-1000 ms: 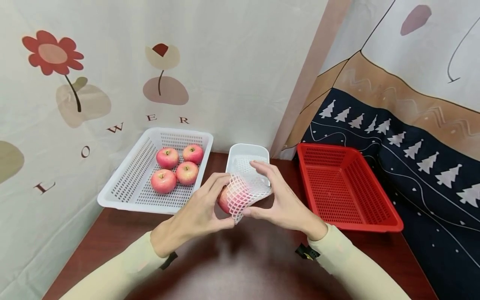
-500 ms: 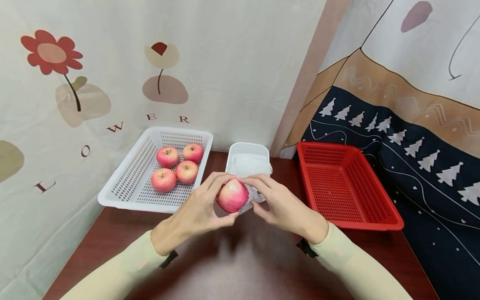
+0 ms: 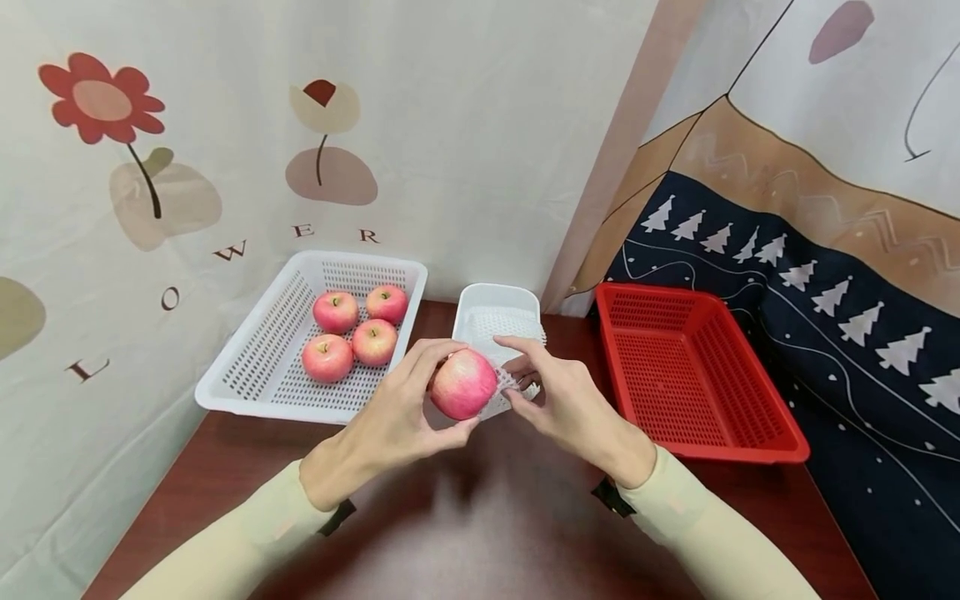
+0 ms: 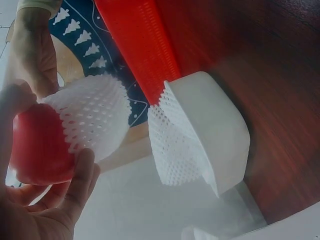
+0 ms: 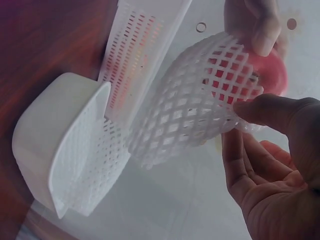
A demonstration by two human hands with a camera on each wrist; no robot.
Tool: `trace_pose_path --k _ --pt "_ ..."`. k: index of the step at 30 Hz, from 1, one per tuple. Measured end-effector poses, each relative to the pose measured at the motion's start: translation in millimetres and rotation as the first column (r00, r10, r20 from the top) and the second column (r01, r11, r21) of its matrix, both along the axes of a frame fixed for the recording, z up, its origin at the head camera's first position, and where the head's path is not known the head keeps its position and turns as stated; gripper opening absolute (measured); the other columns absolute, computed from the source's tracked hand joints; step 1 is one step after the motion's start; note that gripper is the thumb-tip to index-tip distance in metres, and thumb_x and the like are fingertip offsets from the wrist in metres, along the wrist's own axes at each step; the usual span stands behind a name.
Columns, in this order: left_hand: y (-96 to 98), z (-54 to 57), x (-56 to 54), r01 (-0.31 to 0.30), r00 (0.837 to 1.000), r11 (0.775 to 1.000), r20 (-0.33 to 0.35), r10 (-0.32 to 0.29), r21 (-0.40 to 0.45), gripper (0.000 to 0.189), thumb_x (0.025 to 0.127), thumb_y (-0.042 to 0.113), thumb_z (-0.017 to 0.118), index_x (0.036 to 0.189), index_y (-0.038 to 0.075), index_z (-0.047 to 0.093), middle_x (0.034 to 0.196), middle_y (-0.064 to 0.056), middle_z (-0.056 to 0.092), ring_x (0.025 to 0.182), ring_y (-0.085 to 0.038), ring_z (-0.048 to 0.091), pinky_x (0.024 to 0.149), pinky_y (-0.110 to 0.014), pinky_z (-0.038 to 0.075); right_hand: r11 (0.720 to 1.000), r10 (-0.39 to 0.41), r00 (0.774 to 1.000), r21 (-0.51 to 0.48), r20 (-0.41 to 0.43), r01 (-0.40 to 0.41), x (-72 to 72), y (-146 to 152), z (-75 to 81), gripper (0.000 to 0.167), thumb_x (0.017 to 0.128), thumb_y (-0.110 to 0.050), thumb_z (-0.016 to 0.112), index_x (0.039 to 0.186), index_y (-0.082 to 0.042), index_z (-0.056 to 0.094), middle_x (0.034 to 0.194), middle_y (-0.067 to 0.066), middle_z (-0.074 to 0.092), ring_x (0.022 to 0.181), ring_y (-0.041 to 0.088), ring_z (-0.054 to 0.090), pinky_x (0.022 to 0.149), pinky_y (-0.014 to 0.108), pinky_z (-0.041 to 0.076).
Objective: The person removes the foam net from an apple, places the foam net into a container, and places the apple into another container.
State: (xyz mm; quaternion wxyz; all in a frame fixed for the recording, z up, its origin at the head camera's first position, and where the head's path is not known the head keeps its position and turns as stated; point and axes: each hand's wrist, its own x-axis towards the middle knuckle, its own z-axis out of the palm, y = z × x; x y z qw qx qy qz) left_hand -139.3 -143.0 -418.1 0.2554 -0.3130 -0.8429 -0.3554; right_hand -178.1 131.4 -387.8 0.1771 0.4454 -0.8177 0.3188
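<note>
In the head view my left hand (image 3: 393,408) grips a pink-red apple (image 3: 465,383) above the table, fingers over its far side and thumb below. A white foam fruit net (image 5: 185,100) covers part of the apple. The right wrist view shows its free end sticking out past the fruit, while my right hand (image 5: 270,150) pinches its edge between thumb and fingers. From the left wrist, the net (image 4: 97,110) sits over one end of the apple, and the red skin on the other end is bare.
A white box (image 3: 468,298) with more foam nets (image 3: 504,325) stands just beyond my hands. On the left, a white basket (image 3: 273,379) holds several apples (image 3: 327,358). A red basket (image 3: 675,375) stands at the right. Printed curtains (image 3: 465,150) hang behind the table.
The apple has turned within my left hand, so its bare side now faces the head camera and the net points away. My right fingers have shifted along the net and spread slightly off the apple.
</note>
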Motion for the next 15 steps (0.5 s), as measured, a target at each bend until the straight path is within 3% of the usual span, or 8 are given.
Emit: trace_pose_path --k 5,15 --pt "-1.6 -0.5 0.9 -0.013 1.000 1.000 0.006 0.013 0.009 0.085 0.082 0.026 0.103 0.155 0.008 0.062 0.147 -0.006 0.070 0.131 -0.019 0.070 0.115 -0.014 0.056 0.999 -0.003 1.000 -0.044 -0.011 0.003 -0.5 1.6 0.3 0.064 0.093 0.005 0.092 0.150 -0.005 0.064 0.105 0.006 0.089 0.086 0.015 0.085 0.068 0.028 0.069" --pt "-5.0 -0.9 2.5 -0.042 0.999 0.999 0.025 0.042 0.017 0.086 0.083 0.027 0.103 0.156 0.008 0.061 0.146 -0.004 0.072 0.130 -0.018 0.072 0.116 -0.011 0.053 0.996 -0.062 0.996 -0.061 -0.060 0.058 -1.4 7.6 0.1 0.032 0.090 0.005 0.095 0.118 -0.007 0.085 0.103 0.006 0.087 0.085 0.015 0.081 0.075 0.036 0.071"
